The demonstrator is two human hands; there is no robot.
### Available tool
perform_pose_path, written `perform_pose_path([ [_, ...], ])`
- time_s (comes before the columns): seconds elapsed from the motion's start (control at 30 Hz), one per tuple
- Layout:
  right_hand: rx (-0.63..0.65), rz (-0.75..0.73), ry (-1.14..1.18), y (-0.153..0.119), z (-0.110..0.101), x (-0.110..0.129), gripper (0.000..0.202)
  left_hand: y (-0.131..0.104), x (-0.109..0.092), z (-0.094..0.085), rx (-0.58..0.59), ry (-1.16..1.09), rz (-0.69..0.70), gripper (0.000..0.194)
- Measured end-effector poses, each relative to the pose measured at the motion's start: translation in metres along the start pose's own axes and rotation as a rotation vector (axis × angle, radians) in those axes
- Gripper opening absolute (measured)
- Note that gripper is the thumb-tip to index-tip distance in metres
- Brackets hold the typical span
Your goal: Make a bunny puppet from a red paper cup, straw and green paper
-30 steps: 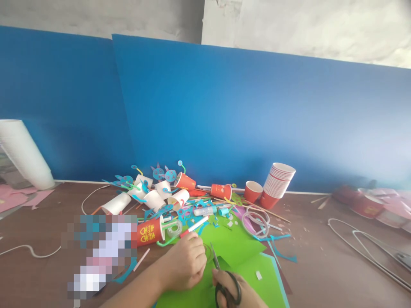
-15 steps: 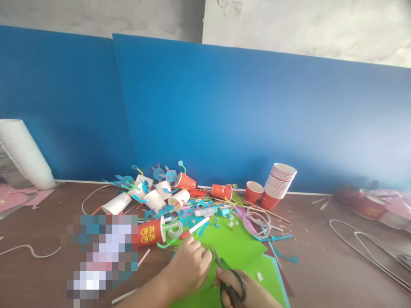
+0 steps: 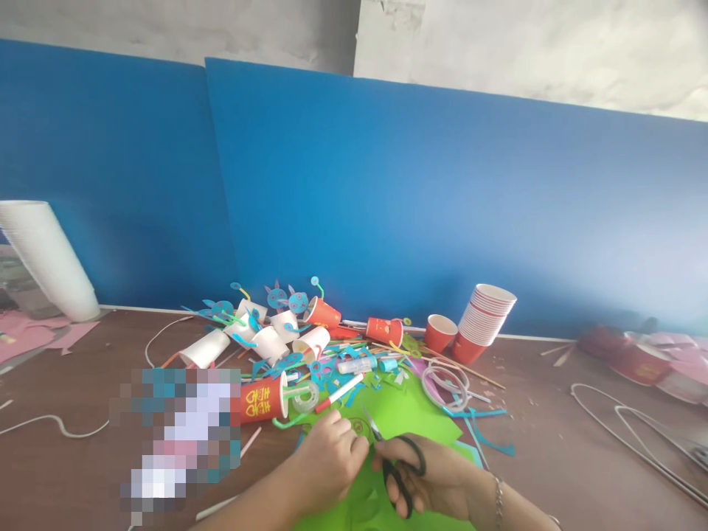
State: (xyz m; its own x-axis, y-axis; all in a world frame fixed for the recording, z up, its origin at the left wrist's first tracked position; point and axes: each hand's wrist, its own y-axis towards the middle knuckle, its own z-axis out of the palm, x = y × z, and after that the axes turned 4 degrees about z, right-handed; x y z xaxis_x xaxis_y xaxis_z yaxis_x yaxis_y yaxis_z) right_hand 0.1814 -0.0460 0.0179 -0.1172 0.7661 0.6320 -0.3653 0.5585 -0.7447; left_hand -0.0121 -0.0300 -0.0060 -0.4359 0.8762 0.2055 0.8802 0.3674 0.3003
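Observation:
My left hand (image 3: 335, 459) is closed, its fingers pinching a piece of green paper (image 3: 361, 428) that has dark curved lines drawn on it. In my right hand (image 3: 436, 472) is a pair of scissors (image 3: 372, 424) with black handles, thumb and fingers through the loops. The blades point up and away from me, close to the left fingertips and over the green paper. A larger green sheet (image 3: 425, 409) lies beneath. Just beyond the left hand are a red-and-white marker (image 3: 340, 392), a roll of clear tape (image 3: 305, 398) and a red paper cup (image 3: 259, 400) on its side.
Beyond lie white paper cups (image 3: 270, 345), blue cut-outs (image 3: 299, 301), straws and a glue stick (image 3: 357, 365). Stacked cups (image 3: 487, 313) stand by the blue partition (image 3: 387, 184). White cable (image 3: 602, 409) lies at right; a tall cup stack (image 3: 52, 265) leans at left. A pixelated patch covers the lower left.
My right hand has risen slightly and shifted right with the scissors, their handles spread wider. A bracelet on that wrist now shows. The left hand has barely moved.

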Motion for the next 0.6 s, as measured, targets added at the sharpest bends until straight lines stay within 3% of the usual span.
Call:
perform_pose_path([
  [0.37, -0.04, -0.055, -0.159, -0.003, -0.01, 0.002, 0.028, 0.002, -0.005, 0.0, 0.04, 0.05, -0.009, 0.01],
  [0.5, 0.05, 0.014, -0.226, 0.003, -0.031, 0.013, 0.029, 0.001, -0.012, 0.005, 0.09, 0.06, -0.047, 0.008],
  [0.6, 0.134, 0.074, -0.224, 0.011, -0.044, 0.021, 0.03, 0.0, -0.017, 0.011, 0.082, 0.084, -0.08, 0.017],
])
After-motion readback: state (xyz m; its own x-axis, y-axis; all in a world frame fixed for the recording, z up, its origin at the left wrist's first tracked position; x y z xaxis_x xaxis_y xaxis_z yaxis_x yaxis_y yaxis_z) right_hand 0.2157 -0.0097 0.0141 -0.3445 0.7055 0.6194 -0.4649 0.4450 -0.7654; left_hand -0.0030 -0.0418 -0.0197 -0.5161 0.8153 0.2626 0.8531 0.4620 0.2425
